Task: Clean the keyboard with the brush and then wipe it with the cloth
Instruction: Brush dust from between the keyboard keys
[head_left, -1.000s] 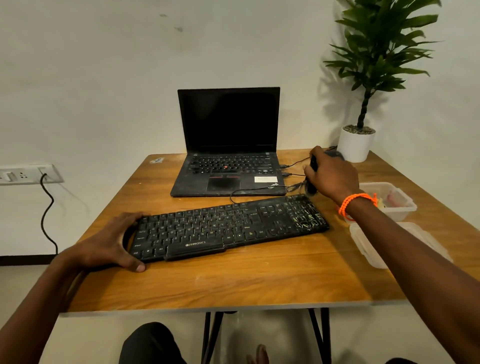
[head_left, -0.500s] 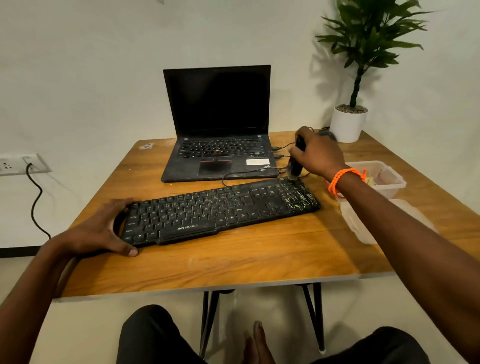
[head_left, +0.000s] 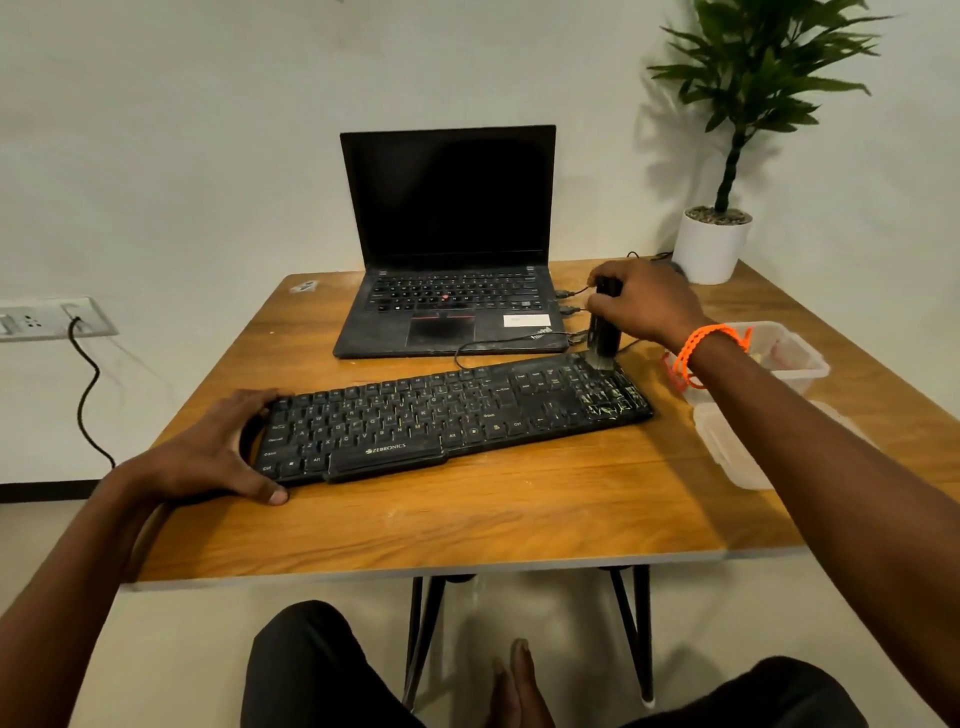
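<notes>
Hiding most of the brush (head_left: 602, 332), the right hand (head_left: 644, 304) grips it.

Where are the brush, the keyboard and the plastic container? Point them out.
brush (head_left: 604, 332), head view, on its black handle below the gripping fingers.
keyboard (head_left: 415, 415), head view, on the letter keys in its middle.
plastic container (head_left: 802, 364), head view, on its clear right-hand rim.

Plain off-white wall (head_left: 208, 130), wall socket plate (head_left: 52, 318) with black cable (head_left: 85, 395). Wooden table (head_left: 493, 514) on black metal legs (head_left: 631, 623). Pale floor (head_left: 182, 660). Potted plant (head_left: 727, 156) in corner.
</notes>
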